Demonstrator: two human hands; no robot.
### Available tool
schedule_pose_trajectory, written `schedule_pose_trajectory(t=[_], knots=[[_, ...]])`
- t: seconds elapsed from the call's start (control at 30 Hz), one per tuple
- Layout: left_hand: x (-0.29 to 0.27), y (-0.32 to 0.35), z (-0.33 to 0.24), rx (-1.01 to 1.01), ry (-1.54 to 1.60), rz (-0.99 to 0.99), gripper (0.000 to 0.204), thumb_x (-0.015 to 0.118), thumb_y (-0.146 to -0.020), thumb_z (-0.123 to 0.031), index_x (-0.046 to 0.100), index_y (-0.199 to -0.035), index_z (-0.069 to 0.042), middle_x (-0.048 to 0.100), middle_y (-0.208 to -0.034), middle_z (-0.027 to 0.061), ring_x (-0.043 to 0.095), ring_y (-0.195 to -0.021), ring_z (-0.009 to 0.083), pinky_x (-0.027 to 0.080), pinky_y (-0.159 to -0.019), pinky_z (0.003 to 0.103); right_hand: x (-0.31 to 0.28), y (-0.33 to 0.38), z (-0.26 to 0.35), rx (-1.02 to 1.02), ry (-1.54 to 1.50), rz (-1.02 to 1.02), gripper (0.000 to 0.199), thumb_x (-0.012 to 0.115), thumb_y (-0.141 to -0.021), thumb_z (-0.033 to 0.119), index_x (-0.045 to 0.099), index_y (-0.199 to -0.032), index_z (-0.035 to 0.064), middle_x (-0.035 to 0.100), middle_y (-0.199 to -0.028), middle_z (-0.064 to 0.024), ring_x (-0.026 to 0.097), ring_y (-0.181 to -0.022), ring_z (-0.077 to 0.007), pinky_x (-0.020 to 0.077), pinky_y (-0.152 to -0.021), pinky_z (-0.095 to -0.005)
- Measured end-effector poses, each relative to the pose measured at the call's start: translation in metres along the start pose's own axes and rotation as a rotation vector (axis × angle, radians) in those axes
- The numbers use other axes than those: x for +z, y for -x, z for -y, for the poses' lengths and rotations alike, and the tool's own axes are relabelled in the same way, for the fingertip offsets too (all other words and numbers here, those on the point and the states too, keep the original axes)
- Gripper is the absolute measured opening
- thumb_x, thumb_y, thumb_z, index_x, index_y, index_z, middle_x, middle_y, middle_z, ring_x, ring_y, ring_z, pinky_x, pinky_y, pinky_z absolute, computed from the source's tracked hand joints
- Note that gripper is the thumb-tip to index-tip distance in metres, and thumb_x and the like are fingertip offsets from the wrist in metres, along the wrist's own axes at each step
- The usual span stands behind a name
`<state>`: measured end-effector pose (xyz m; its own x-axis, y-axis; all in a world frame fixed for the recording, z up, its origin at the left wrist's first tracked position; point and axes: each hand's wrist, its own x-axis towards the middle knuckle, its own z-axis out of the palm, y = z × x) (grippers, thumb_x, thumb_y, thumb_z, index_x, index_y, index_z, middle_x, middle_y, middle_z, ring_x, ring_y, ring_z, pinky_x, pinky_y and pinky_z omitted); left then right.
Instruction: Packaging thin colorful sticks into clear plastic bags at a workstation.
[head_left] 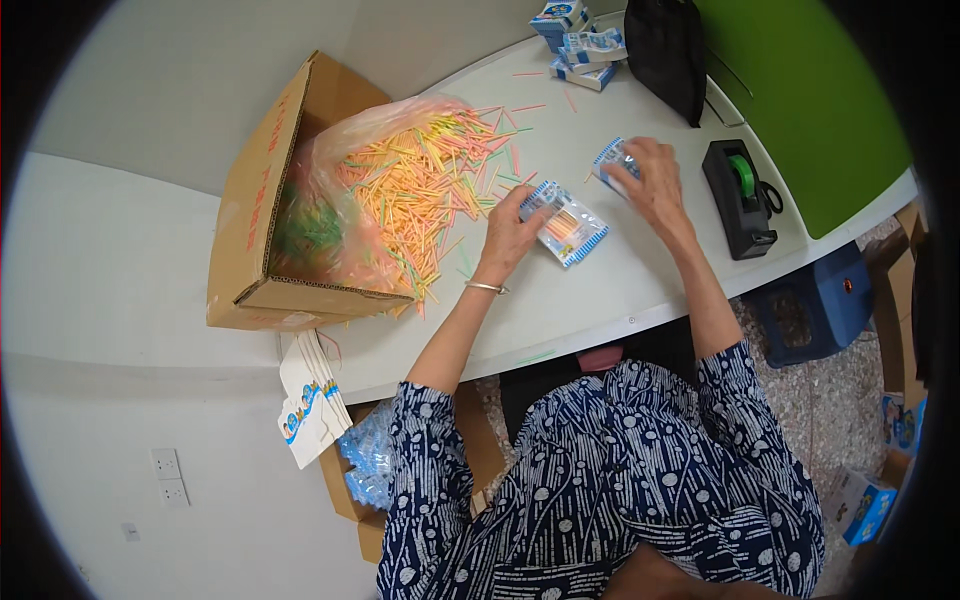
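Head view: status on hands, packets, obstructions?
Left hand holding striped packet. Right hand on second packet. Loose sticks beside left hand. Tape dispenser clear, to the right.

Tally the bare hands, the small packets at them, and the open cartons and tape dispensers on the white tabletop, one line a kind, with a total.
Bare hands: 2 (left hand, right hand)
Small packets: at least 2, since overlap may hide more
Open carton: 1
Tape dispenser: 1
Total: at least 6
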<state>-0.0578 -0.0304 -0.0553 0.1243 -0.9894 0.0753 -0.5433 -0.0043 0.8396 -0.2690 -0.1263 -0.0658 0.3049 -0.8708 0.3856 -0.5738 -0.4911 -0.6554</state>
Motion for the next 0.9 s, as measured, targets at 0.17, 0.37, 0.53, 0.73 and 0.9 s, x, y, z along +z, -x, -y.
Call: schedule_pose_trajectory(t=[0.17,0.37,0.53,0.73,0.9], knots=[[0.010,0.003,0.032,0.298,-0.416,-0.210,0.046,0.070,-0.075,-0.024,0.053,-0.112,-0.003,0.055,-0.103,0.0119,0.053,-0.091,0.0257,0.041,-0.084,0.036,0.017,0.002,-0.040,0.128,0.301,-0.057,0.032,0.068,-0.078,0.027,0.064,-0.093,-0.0011,0.054,-0.112,-0.0107,0.044,-0.108,-0.0289,0.0370,-0.085,-0.0450],[0.011,0.008,0.020,0.196,-0.458,-0.223,0.052,0.071,-0.073,-0.026,0.051,-0.117,-0.005,0.051,-0.113,0.0127,0.045,-0.105,0.0306,0.035,-0.092,0.043,0.020,-0.003,-0.057,0.080,0.246,-0.117,0.021,0.066,-0.078,0.017,0.067,-0.093,0.0026,0.057,-0.105,-0.0087,0.048,-0.100,-0.0277,0.0377,-0.085,-0.0416],[0.002,0.005,-0.007,0.199,-0.337,-0.231,0.052,0.071,-0.075,-0.026,0.052,-0.118,-0.005,0.051,-0.117,0.0136,0.041,-0.113,0.0321,0.035,-0.093,0.044,0.007,-0.002,-0.020,-0.170,0.067,-0.405,0.014,0.064,-0.080,0.012,0.066,-0.091,0.0035,0.061,-0.099,-0.0090,0.054,-0.094,-0.0266,0.0385,-0.082,-0.0387],[-0.006,-0.003,-0.061,0.082,0.222,-0.025,0.026,0.068,-0.080,-0.019,0.063,-0.097,0.001,0.064,-0.081,0.0100,0.058,-0.072,0.0163,0.047,-0.068,0.028,-0.011,0.018,0.050,-0.254,-0.316,-0.073,0.025,0.065,-0.081,0.014,0.061,-0.103,0.0026,0.060,-0.097,-0.0124,0.056,-0.089,-0.0287,0.0446,-0.077,-0.0346],[-0.022,0.020,-0.047,0.057,0.110,-0.062,0.017,0.065,-0.082,-0.014,0.066,-0.091,0.000,0.063,-0.075,0.0033,0.054,-0.067,0.0088,0.044,-0.062,0.024,0.000,0.029,0.062,-0.089,-0.626,0.150,0.030,0.066,-0.078,0.018,0.061,-0.101,-0.0007,0.060,-0.083,-0.0117,0.058,-0.078,-0.0219,0.0443,-0.070,-0.0333]])
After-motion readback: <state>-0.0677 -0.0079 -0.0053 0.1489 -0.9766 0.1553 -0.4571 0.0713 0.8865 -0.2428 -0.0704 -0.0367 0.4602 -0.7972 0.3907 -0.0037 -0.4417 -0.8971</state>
